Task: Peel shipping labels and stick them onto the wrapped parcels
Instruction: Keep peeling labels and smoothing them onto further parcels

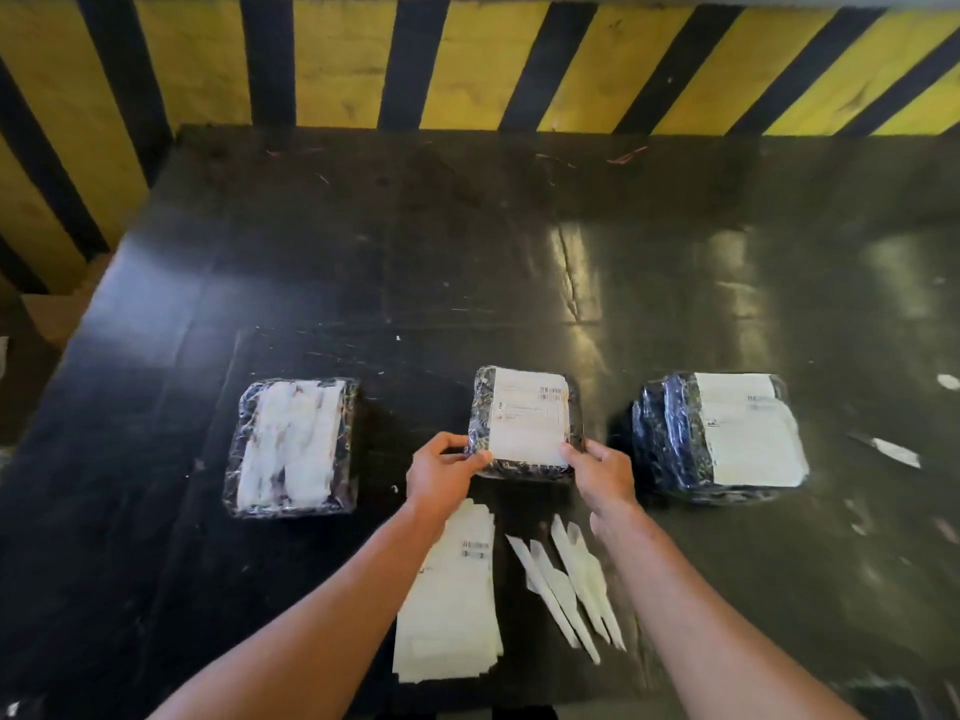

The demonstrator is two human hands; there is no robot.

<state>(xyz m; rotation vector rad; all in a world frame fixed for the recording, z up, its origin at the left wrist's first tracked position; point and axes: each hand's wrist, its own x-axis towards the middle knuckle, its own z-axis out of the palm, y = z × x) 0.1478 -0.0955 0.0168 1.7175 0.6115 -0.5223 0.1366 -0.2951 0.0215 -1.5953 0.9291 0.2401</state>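
Note:
Three plastic-wrapped parcels lie in a row on the black table (363,262). The middle parcel (524,420) carries a white shipping label on top. My left hand (441,472) grips its near left corner, and my right hand (602,478) grips its near right corner with the thumb on the label's edge. The right parcel (719,436) also bears a white label. The left parcel (293,446) shows a white patch under its wrap, with no printed label visible. A stack of shipping labels (452,600) lies near me, partly under my left forearm.
Several peeled white backing strips (569,582) lie beside the label stack. More paper scraps (891,452) sit at the table's right. A yellow and black striped barrier (467,59) runs along the far edge. The table's left edge drops off near a cardboard box (57,314).

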